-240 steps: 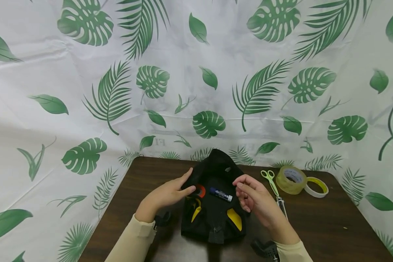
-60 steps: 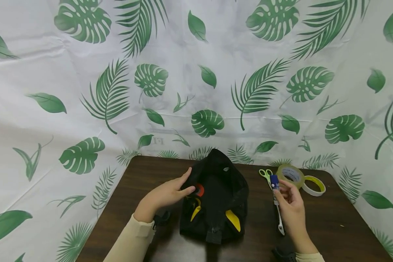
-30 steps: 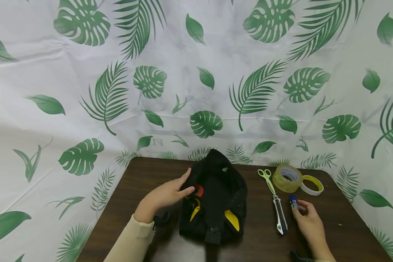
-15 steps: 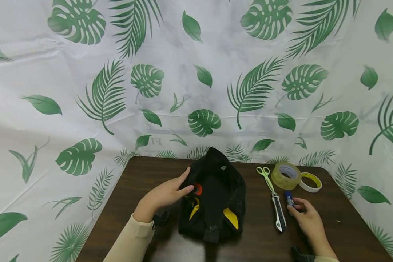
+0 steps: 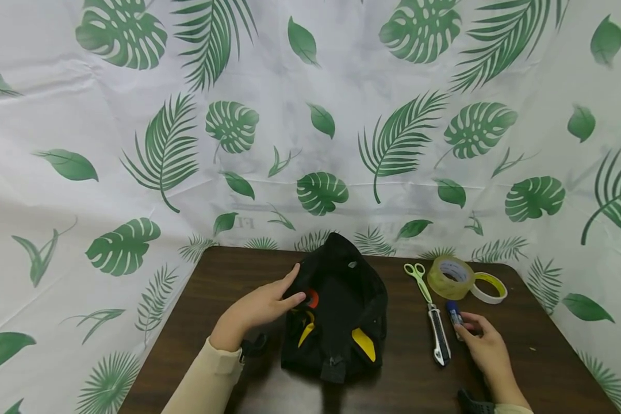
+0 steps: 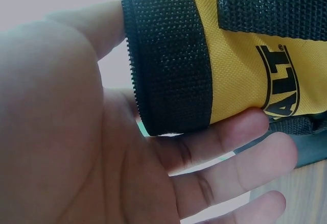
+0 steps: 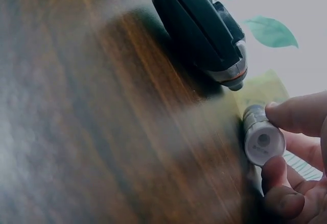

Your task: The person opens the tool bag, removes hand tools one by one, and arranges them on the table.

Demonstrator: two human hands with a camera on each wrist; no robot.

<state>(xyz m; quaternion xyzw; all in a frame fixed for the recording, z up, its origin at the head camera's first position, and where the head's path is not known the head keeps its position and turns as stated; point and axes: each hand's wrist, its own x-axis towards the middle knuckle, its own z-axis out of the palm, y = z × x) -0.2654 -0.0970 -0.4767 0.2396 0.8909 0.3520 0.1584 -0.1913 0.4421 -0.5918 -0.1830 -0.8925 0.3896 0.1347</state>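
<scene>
A black and yellow tool bag [image 5: 336, 293] stands open on the table. My left hand [image 5: 259, 310] holds its left side by the rim, thumb and fingers on either side of the wall. In the left wrist view the bag's yellow wall [image 6: 235, 71] and toothed zipper edge lie against my fingers. To the right, my right hand [image 5: 489, 348] pinches a blue-capped glue stick [image 5: 453, 313], which lies at the table surface. The right wrist view shows the stick's round white base [image 7: 265, 145] between thumb and fingers. Little of the bag's inside can be made out.
Left of the glue stick lies a utility knife [image 5: 437, 333], with green-handled scissors [image 5: 418, 277] behind it. A wide roll of clear tape [image 5: 451, 277] and a narrower tape roll [image 5: 489, 287] sit at the back right. A leaf-printed sheet [image 5: 269, 144] hangs behind the table [image 5: 403, 368].
The glue stick was inside the bag; my right hand took it out, carried it right and lowered it beside the utility knife. My left hand has stayed at the bag's rim.
</scene>
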